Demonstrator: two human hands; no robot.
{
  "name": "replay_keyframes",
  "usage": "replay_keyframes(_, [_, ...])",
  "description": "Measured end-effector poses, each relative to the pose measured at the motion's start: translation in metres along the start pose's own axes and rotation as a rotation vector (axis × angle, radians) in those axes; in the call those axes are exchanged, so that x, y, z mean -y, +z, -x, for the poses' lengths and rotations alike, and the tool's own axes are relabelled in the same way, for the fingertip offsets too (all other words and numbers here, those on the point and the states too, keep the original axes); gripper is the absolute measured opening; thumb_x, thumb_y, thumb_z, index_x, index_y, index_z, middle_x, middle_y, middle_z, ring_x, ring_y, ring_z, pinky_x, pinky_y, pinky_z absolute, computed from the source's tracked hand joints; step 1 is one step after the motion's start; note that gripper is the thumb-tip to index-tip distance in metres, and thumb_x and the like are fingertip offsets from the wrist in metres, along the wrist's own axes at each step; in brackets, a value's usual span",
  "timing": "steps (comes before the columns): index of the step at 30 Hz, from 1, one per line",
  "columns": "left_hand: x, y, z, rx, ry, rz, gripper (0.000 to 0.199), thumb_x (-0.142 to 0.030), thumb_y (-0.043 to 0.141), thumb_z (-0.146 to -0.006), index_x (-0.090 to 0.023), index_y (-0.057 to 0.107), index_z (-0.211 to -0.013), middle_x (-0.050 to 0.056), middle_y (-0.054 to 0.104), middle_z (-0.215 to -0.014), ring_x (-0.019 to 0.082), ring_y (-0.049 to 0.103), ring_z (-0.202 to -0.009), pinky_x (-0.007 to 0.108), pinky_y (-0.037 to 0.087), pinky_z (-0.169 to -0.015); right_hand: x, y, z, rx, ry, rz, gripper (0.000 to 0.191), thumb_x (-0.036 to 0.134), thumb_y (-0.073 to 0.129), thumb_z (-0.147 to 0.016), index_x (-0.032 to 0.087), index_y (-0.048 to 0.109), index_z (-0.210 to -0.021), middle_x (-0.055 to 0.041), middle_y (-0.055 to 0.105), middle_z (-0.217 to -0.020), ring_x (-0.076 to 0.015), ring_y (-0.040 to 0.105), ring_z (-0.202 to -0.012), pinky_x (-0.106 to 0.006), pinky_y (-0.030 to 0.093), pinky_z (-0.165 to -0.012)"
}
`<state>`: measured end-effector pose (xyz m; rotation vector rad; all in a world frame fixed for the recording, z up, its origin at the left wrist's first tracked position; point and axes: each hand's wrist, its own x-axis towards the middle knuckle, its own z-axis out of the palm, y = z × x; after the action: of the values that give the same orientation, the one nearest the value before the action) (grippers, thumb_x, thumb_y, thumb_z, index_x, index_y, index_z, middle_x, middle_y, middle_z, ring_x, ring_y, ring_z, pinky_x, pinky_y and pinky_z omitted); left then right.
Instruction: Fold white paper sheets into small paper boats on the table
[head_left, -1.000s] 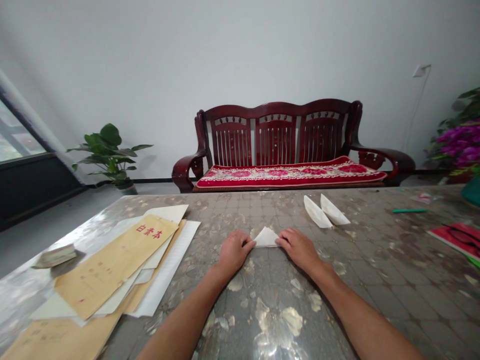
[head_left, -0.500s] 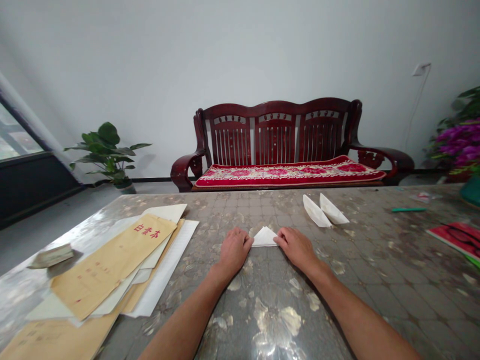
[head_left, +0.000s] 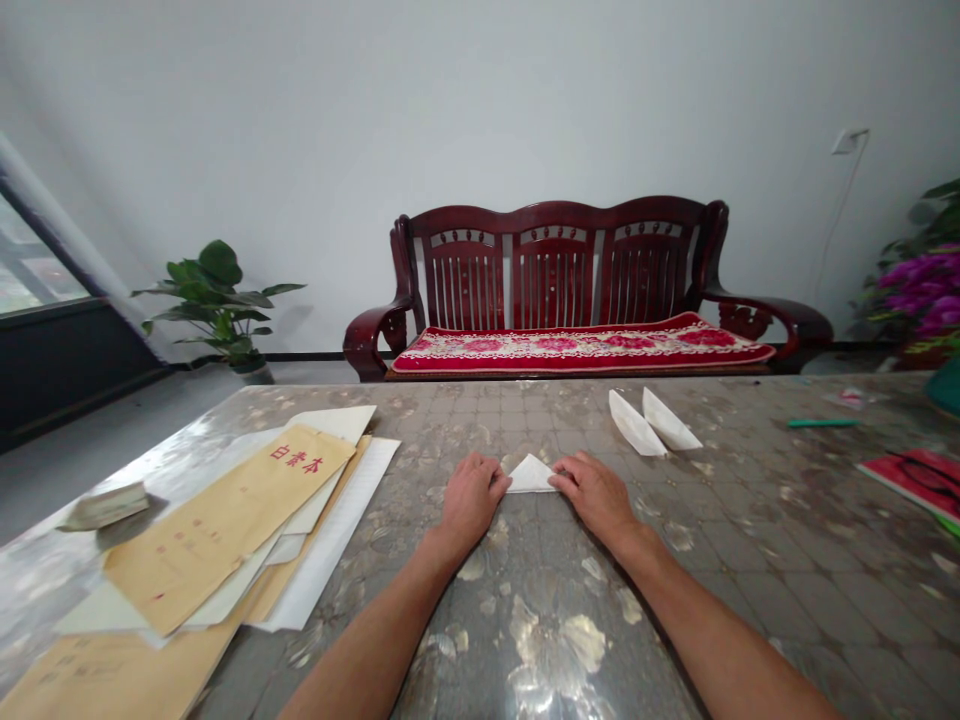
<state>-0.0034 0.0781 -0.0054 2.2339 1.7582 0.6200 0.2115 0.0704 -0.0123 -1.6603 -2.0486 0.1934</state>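
Observation:
A small piece of white paper [head_left: 531, 475], folded into a triangle with its point away from me, lies on the patterned table between my hands. My left hand [head_left: 474, 492] pinches its left corner between thumb and fingers. At the right corner, my right hand [head_left: 596, 490] grips the paper the same way. Both forearms rest low over the table. Farther back to the right stand two folded white paper boats [head_left: 636, 424], side by side and close together; whether they touch at the base I cannot tell.
Brown and white exercise books [head_left: 232, 520] are piled at left beside a small worn block [head_left: 105, 506]. On the right lie a green pen [head_left: 822, 423], a red booklet [head_left: 904, 478] and dark glasses [head_left: 926, 470]. A wooden bench [head_left: 555, 270] stands beyond the table [head_left: 540, 580].
The folded paper's top layers now line up in one cleaner point. Both hands stay at its corners, nearly still; the whole view has shifted slightly.

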Motion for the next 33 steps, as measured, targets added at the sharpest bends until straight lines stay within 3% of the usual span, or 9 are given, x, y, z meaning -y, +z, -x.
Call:
replay_keyframes(9, [-0.003,0.0,-0.002,-0.002,-0.017,-0.056,0.012,-0.03,0.058,-0.088,-0.021,0.062,-0.081,0.004,0.06,-0.092,0.019,0.058,-0.09,0.027,0.041,-0.077,0.002,-0.001,0.002,0.019,-0.051,0.064,0.023,0.037,0.052,-0.095,0.03,0.074,-0.095,-0.0013,0.061,-0.084,-0.0164,0.058,-0.083,-0.026,0.036,-0.068])
replay_keyframes(17, [-0.002,0.001,-0.003,-0.019,-0.026,0.028,0.004,-0.024,0.06,-0.085,-0.022,0.063,-0.086,0.002,0.062,-0.093,0.018,0.059,-0.091,0.026,0.041,-0.077,0.006,-0.003,0.002,0.018,-0.113,0.172,0.019,0.032,0.055,-0.094,0.028,0.074,-0.091,-0.003,0.06,-0.086,-0.0182,0.054,-0.086,-0.028,0.035,-0.073])
replay_keyframes(21, [-0.002,0.003,-0.005,-0.007,0.006,0.068,0.01,-0.019,0.055,-0.085,-0.021,0.064,-0.082,0.002,0.065,-0.088,0.018,0.06,-0.089,0.026,0.043,-0.078,0.012,-0.004,0.002,0.024,-0.177,0.236,0.02,0.029,0.053,-0.095,0.028,0.074,-0.092,-0.0042,0.063,-0.088,-0.0205,0.051,-0.09,-0.031,0.034,-0.076])
replay_keyframes(24, [0.001,0.007,-0.005,-0.014,0.095,0.085,0.019,-0.014,0.051,-0.086,-0.022,0.068,-0.091,0.003,0.067,-0.094,0.019,0.06,-0.095,0.029,0.046,-0.086,0.017,-0.005,0.002,0.046,-0.227,0.276,0.023,0.026,0.051,-0.096,0.027,0.073,-0.093,-0.0056,0.064,-0.089,-0.0215,0.05,-0.09,-0.032,0.034,-0.076])
replay_keyframes(27, [0.004,0.014,-0.006,-0.006,0.294,0.117,0.037,-0.007,0.047,-0.085,-0.024,0.068,-0.11,0.005,0.067,-0.117,0.019,0.057,-0.113,0.035,0.044,-0.101,0.019,-0.005,0.002,0.066,-0.24,0.292,0.024,0.024,0.049,-0.096,0.027,0.073,-0.093,-0.0059,0.064,-0.09,-0.0214,0.051,-0.089,-0.032,0.034,-0.075])
replay_keyframes(30, [0.006,0.017,-0.007,0.101,0.504,0.139,0.054,0.001,0.043,-0.082,-0.026,0.062,-0.125,0.004,0.059,-0.137,0.018,0.049,-0.13,0.039,0.038,-0.112,0.018,-0.003,0.001,0.065,-0.218,0.282,0.027,0.026,0.046,-0.098,0.028,0.073,-0.093,-0.0047,0.064,-0.088,-0.0204,0.052,-0.087,-0.032,0.035,-0.075])
replay_keyframes(33, [0.004,0.013,-0.006,0.205,0.566,0.12,0.058,0.0,0.039,-0.084,-0.022,0.053,-0.136,0.006,0.052,-0.144,0.017,0.044,-0.136,0.038,0.035,-0.116,0.015,-0.001,0.0,0.051,-0.175,0.239,0.029,0.03,0.045,-0.099,0.029,0.073,-0.093,-0.0034,0.065,-0.088,-0.02,0.053,-0.088,-0.031,0.035,-0.076])
